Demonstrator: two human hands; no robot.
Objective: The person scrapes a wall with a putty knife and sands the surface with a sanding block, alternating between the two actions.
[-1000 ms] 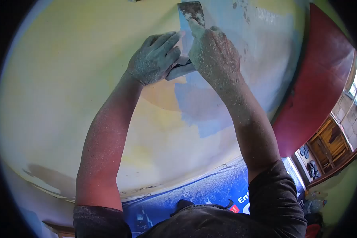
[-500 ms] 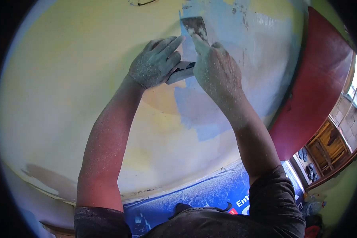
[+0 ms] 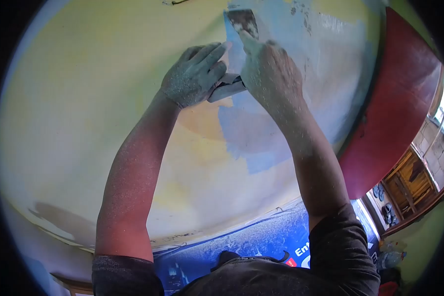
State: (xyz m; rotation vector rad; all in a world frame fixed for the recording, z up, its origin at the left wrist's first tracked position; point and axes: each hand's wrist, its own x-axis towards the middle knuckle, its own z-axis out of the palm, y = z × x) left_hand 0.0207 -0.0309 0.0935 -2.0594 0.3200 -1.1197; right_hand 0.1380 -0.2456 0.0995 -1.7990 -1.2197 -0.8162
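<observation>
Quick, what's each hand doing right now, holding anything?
Left hand: at a grey strip; can't tell whether it's gripping it.
Right hand: closed, holding a scraper.

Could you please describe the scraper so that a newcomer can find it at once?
Find the large surface painted in yellow and blue patches. Near its top is the dusty right hand; the scraper extends upward from it, the index finger laid against the blade. Unlike the pale grey piece lower down, beside the left hand, it has a dark flared blade with whitish smears.
</observation>
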